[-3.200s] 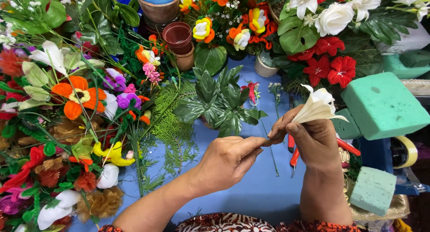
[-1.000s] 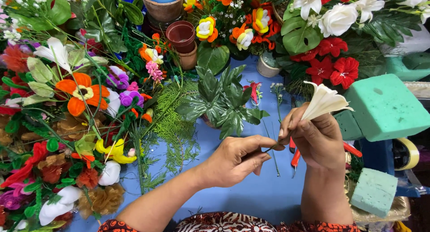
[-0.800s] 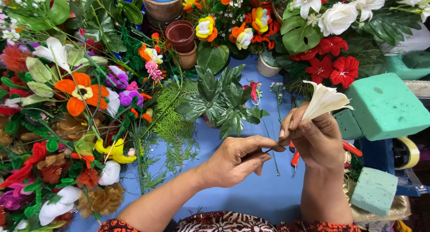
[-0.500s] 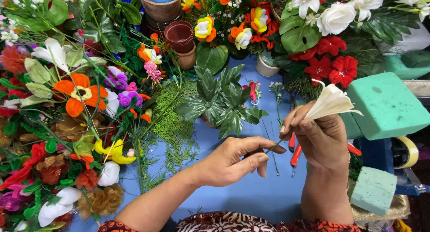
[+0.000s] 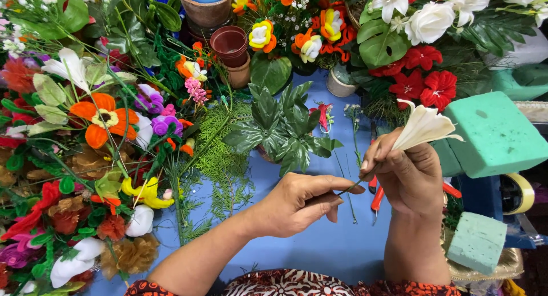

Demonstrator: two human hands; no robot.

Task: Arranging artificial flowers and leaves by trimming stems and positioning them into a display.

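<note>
Both hands on a white lily (image 5: 423,126).
Right hand (image 5: 406,173) fingers clamped on its base; left hand (image 5: 299,202), at 8 o'clock, pinches the stem (image 5: 353,186).

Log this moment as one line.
right hand: holds white lily | left hand: pinches its thin stem | under hands: blue table

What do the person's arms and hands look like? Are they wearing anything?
Both hands are bare: no gloves, and no rings or watch that I can see on the left hand or the right hand. The forearms are bare too. At the bottom edge there is patterned clothing in red, orange, black and white.
</note>
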